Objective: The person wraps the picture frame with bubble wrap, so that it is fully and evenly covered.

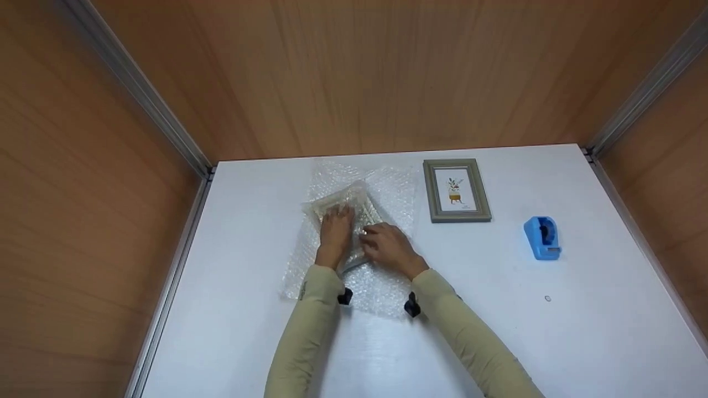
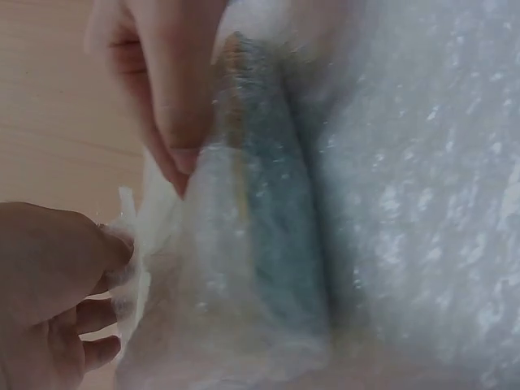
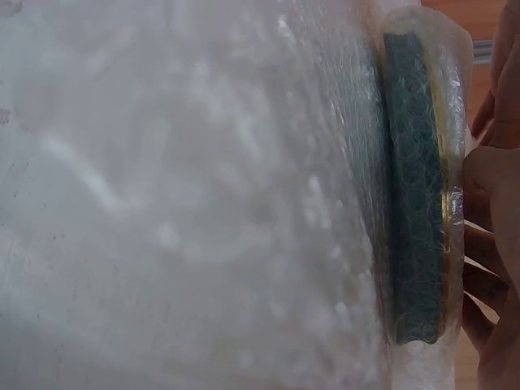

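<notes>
On a sheet of bubble wrap [image 1: 379, 287] lies a flat rectangular bundle [image 3: 416, 187], itself covered in bubble wrap. Through the wrap show a blue-green side and a gold edge, like a picture frame's. My left hand [image 1: 335, 229] rests on top of the bundle, fingers stretched forward over it. At the bundle's right part, my right hand [image 1: 387, 246] pinches the wrap with thumb and curled fingers, its tips pointing left. The left wrist view shows the left hand [image 2: 49, 284] beside a lifted wrap edge and the right hand [image 2: 166, 73] bent down onto the film.
A grey-green picture frame [image 1: 483, 193] with a plant print lies right of the bubble wrap. Farther right stands a blue tape dispenser [image 1: 536, 237]. A small ring [image 1: 547, 298] lies nearer on the white table [image 1: 238, 243]. Wooden panels [image 1: 387, 77] enclose the back and sides.
</notes>
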The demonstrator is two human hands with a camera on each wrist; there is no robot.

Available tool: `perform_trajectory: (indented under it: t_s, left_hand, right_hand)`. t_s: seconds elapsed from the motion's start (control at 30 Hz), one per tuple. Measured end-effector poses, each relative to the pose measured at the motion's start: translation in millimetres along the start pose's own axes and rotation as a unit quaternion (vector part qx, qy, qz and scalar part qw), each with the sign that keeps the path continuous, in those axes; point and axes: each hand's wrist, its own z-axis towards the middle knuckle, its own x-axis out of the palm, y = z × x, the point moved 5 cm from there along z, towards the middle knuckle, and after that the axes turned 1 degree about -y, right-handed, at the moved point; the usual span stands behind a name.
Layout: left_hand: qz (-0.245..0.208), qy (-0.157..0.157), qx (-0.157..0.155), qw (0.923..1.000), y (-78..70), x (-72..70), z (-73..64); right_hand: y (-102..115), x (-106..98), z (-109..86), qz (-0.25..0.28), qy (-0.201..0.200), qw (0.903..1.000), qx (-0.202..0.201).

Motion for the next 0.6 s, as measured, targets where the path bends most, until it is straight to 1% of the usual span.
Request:
perform_trajectory:
  t_s: [0.17, 0.3, 0.37, 0.43, 0.47, 0.6]
  left_hand:
    - [0.013, -0.028, -0.008, 0.9995, -3.1, 3.9, -3.7]
    - [0.01, -0.025, -0.006, 0.9996, -2.9, 9.1, -5.1]
    - [0.01, -0.016, -0.003, 0.9998, -2.0, 13.2, -6.0]
    - [0.008, 0.0, -0.002, 1.0, -1.2, 16.5, -6.7]
    - [0.017, -0.009, 0.003, 0.9998, 1.4, 24.8, -6.4]
    - [0.011, 0.039, -0.005, 0.9992, 0.8, 24.3, -8.0]
  right_hand:
    - [-0.2, 0.1, 0.1, 0.0, 0.003, 1.0, 0.003]
    - [-0.1, 0.2, 0.2, 0.001, 0.005, 1.0, 0.002]
    - [-0.4, 0.4, 0.2, 0.002, 0.007, 1.0, 0.006]
    - [-0.5, 0.3, 0.3, 0.002, 0.008, 0.9999, 0.008]
    - [-0.5, 0.2, 0.3, 0.003, 0.008, 0.9999, 0.01]
    - [-0.7, -0.3, -0.1, 0.003, 0.016, 0.9997, 0.017]
